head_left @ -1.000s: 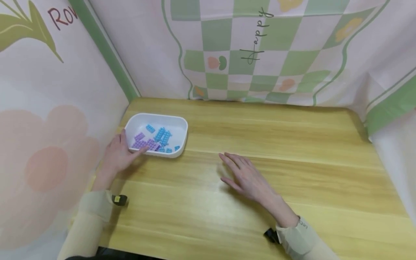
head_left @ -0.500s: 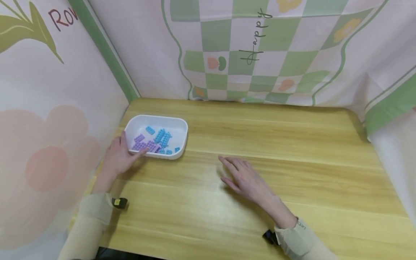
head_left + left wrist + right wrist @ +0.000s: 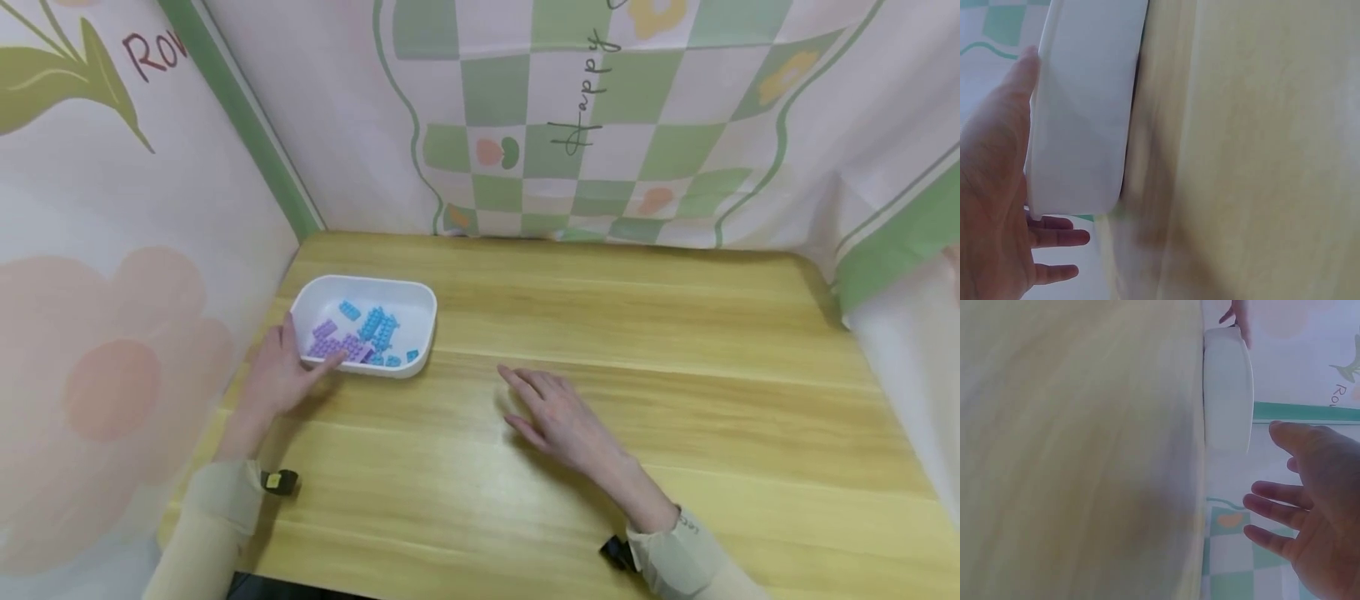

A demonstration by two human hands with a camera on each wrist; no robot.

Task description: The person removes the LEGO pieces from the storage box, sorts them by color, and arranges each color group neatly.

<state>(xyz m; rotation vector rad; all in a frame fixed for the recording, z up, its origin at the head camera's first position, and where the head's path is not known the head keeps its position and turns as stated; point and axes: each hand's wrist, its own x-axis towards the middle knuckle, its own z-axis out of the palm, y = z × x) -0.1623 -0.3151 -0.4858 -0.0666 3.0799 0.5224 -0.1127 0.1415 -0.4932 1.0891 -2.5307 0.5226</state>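
My left hand [image 3: 276,371] grips the near left corner of a white plastic tray [image 3: 423,321]. The thumb lies over the near rim and the other fingers reach along the left side. In the left wrist view the tray wall [image 3: 1088,106] stands close beside the thumb. Purple building bricks [image 3: 324,343] lie in the tray's near left part, with blue building bricks [image 3: 378,327] in the middle and right. My right hand [image 3: 570,421] hovers low over the table with fingers spread, holding nothing, to the right of the tray.
A wood-grain table [image 3: 675,333] carries the tray at its back left. Printed cloth walls enclose it at the back [image 3: 555,183], the left [image 3: 112,350] and the right. The table's near edge shows at the lower left.
The tray and my left hand have shifted slightly toward me. My right hand has drifted a little nearer and to the left. The head view has tilted a touch.
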